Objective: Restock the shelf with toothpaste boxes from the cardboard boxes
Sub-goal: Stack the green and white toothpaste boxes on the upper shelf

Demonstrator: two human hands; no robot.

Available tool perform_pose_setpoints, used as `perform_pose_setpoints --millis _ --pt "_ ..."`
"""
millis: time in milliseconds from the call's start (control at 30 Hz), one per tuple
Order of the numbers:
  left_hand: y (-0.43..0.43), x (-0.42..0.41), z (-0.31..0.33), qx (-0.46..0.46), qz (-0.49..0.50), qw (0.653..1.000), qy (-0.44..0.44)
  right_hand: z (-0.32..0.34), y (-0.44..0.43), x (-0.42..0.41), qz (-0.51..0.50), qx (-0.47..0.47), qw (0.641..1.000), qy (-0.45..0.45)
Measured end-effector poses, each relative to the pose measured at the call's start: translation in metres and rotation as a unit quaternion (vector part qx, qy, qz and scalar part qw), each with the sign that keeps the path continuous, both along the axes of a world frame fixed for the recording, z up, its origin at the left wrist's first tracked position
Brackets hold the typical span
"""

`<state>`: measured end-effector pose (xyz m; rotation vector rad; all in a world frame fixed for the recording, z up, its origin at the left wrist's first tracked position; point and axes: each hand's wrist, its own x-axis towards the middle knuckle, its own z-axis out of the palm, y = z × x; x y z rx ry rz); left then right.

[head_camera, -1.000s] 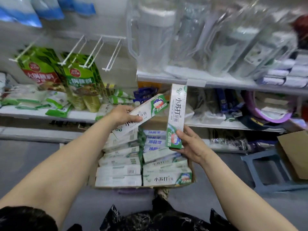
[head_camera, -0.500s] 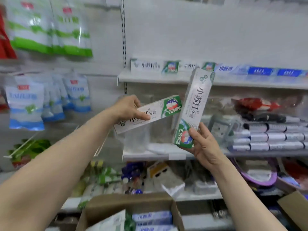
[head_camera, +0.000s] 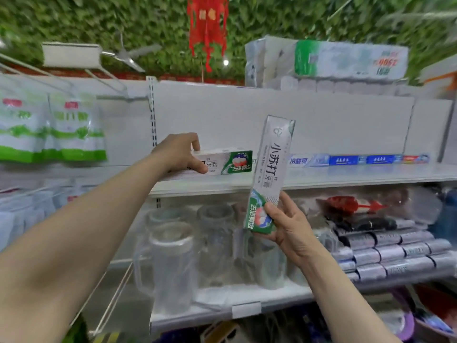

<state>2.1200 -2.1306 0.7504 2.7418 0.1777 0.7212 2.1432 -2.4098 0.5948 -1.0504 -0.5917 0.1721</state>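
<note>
White shelving; leafy green ceiling; red hanging ornament; ceiling fan

- Toothpaste box: white, green end.
- Upright toothpaste box: silver-white, green base.
- Hanging ornament: red.
- Pouches: white, green bands.

Near the centre we see a flat white-and-green cardboard toothpaste box, its printed face smooth with a light sheen. The upright white-and-green cardboard toothpaste box just at its 3 o'clock looks glossier, with a silvery shine. The long white shelf at 3 o'clock looks to us like painted metal, smooth and matt. At 6 o'clock the clear tall jugs are glossy plastic. At 9 o'clock the white-and-green hanging pouches are shiny plastic film.
</note>
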Motion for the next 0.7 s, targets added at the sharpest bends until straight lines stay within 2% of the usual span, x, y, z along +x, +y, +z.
perform_pose_setpoints --millis 133,233,300,367,533,700 --pt "-0.002 0.031 -0.005 0.015 0.012 1.0 -0.008 0.001 -0.004 0.016 -0.009 0.001 1.0 0.001" --pt "0.004 0.056 -0.023 0.065 0.044 0.996 0.042 -0.001 -0.006 0.026 -0.013 0.01 1.0 0.005" --pt "0.011 0.07 -0.036 0.051 0.062 0.995 0.06 -0.002 -0.007 0.03 -0.012 0.012 1.0 0.006" --pt "0.015 0.08 -0.043 0.044 0.075 0.995 0.047 -0.003 -0.009 0.035 -0.016 0.012 1.0 0.006" --pt "0.016 0.101 -0.056 0.1 0.124 0.987 0.011 -0.004 -0.01 0.047 -0.02 0.011 1.0 0.01" --pt "0.019 0.119 -0.065 0.086 0.133 0.987 -0.011 0.001 -0.007 0.058 -0.021 0.01 1.0 0.001"
